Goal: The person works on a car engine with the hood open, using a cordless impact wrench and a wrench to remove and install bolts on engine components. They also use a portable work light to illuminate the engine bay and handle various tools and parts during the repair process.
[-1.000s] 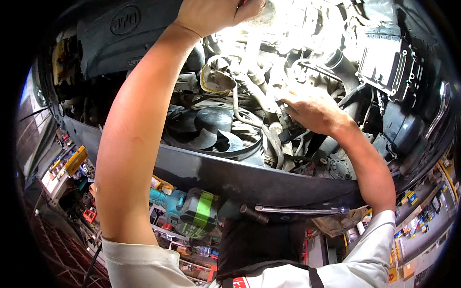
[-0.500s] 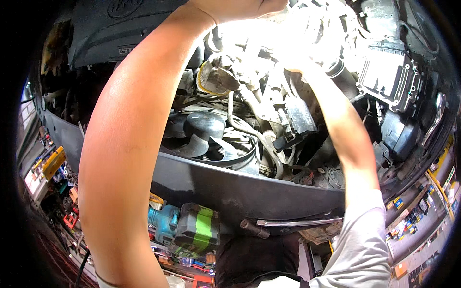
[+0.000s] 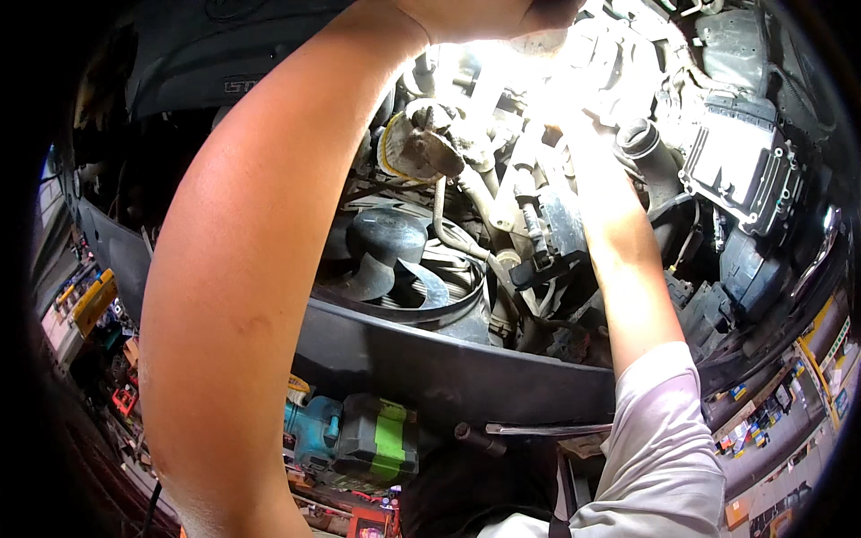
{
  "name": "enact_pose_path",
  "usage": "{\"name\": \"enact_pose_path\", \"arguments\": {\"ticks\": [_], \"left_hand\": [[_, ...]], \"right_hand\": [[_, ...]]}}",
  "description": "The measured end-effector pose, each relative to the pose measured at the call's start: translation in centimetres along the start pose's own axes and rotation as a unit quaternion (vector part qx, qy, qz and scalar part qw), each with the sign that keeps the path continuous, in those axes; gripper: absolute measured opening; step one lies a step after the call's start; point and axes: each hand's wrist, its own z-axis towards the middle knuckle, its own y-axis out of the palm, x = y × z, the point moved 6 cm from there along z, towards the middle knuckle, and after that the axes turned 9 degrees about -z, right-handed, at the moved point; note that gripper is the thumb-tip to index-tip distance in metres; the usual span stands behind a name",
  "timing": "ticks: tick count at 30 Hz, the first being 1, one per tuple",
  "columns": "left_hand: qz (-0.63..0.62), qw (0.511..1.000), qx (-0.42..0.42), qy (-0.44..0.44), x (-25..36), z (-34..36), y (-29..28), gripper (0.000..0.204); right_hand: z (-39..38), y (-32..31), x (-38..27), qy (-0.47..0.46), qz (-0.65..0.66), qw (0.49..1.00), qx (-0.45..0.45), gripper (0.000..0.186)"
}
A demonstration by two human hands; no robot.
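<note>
My left hand (image 3: 489,20) is at the top edge above the engine bay, its fingers curled and partly cut off. Just below it shows a pale rounded end (image 3: 543,41) beside the brightest glare; I cannot make out what the hand holds. My right hand (image 3: 567,115) reaches down among the engine parts and is washed out by the light, so its fingers are hidden. Close to that wrist are a black plastic connector box (image 3: 563,220) and an open black hose (image 3: 639,139). A round part with a yellow rim (image 3: 421,143) lies left of the glare.
A black cooling fan (image 3: 387,238) sits behind the dark front bumper (image 3: 448,351). A teal and black power tool (image 3: 368,435) lies in front, near a long metal bar (image 3: 547,429) and a socket (image 3: 478,438). A silver control unit (image 3: 731,157) stands at right.
The view has shifted slightly, so the engine parts appear a little farther right and lower. My right forearm has swung left and now stands more upright, closer to the connector box.
</note>
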Motion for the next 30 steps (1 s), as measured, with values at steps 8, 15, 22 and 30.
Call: {"name": "enact_pose_path", "arguments": {"ticks": [8,15,22,30], "left_hand": [[-0.049,0.996,-0.036,-0.058,-0.3,-0.1,-0.5,0.032],[-0.006,1.000,-0.020,-0.015,0.3,0.3,-0.1,0.027],[0.036,0.998,0.008,0.051,0.7,0.1,-0.2,0.021],[0.013,1.000,0.026,0.001,0.1,-0.2,0.0,0.021]], "right_hand": [[1.0,0.1,-0.9,-0.009,0.015,1.000,-0.001,0.016],[0.8,0.2,0.3,0.006,0.021,1.000,-0.002,0.017],[0.8,0.5,0.1,0.008,0.030,0.999,-0.009,0.018],[0.9,0.8,0.1,0.008,0.031,0.999,-0.013,0.020]]}}
